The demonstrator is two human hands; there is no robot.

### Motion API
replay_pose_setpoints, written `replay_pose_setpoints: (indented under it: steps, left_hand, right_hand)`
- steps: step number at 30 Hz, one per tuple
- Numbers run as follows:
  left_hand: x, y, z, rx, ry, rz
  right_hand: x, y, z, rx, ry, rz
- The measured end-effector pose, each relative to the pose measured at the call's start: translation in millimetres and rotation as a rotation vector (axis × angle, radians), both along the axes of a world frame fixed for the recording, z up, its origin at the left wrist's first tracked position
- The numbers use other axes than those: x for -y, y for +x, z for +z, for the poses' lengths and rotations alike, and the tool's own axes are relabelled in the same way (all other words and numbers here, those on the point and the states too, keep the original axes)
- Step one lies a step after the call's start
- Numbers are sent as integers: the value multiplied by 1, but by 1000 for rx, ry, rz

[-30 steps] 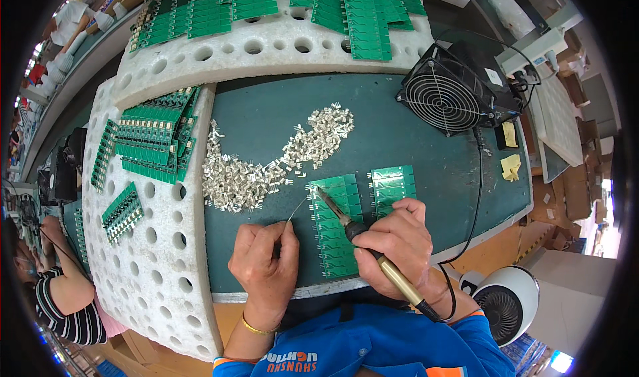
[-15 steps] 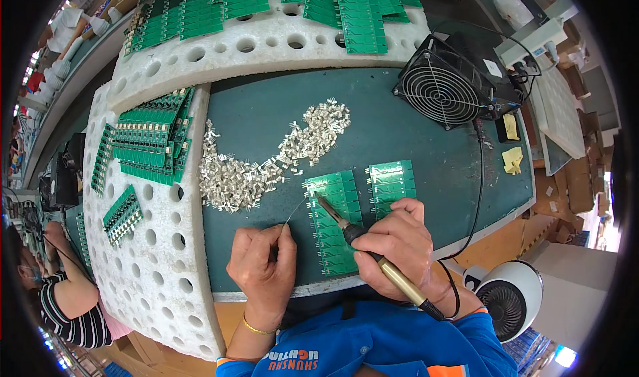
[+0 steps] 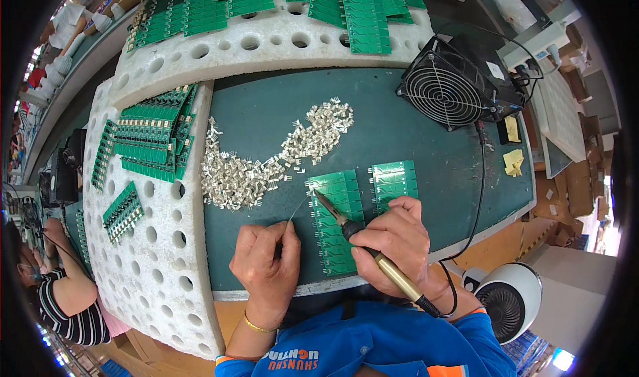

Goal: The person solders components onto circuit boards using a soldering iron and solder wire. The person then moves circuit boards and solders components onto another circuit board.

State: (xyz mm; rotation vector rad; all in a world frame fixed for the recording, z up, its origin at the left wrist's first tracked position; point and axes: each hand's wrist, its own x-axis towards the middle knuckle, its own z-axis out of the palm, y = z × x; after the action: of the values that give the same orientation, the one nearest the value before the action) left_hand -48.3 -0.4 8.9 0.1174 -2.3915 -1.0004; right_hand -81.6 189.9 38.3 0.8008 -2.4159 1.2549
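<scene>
My right hand (image 3: 394,247) grips a soldering iron (image 3: 389,270), its tip down at the upper left part of a green circuit board panel (image 3: 336,234) on the table. Pinched in my left hand (image 3: 266,260) is a thin solder wire (image 3: 297,208), its free end reaching toward the same left edge of the panel. Small white connectors with pins line that edge. A second green panel (image 3: 393,180) lies just to the right, partly hidden by my right hand. Beyond my left hand spreads a heap of loose white connectors (image 3: 243,180).
White foam boards with holes (image 3: 143,270) stand left and at the back (image 3: 266,47), carrying stacked green boards (image 3: 150,137). A black fan (image 3: 446,87) sits at the back right, with the iron's cable (image 3: 480,177) nearby. A white fan (image 3: 509,300) is lower right. Another person (image 3: 70,297) works at far left.
The whole view has shifted slightly. Both hands, the soldering iron and the solder wire keep nearly the same places at the panel's left edge.
</scene>
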Motion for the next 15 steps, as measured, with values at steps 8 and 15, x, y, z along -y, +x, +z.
replay_pose_setpoints:
  steps: [8,15]
  left_hand:
    - [-2,0,2,37,-40,5]
    - [-2,-1,0,12,-52,14]
  right_hand:
    - [0,1,1,-3,11,5]
    - [0,1,0,-14,14,2]
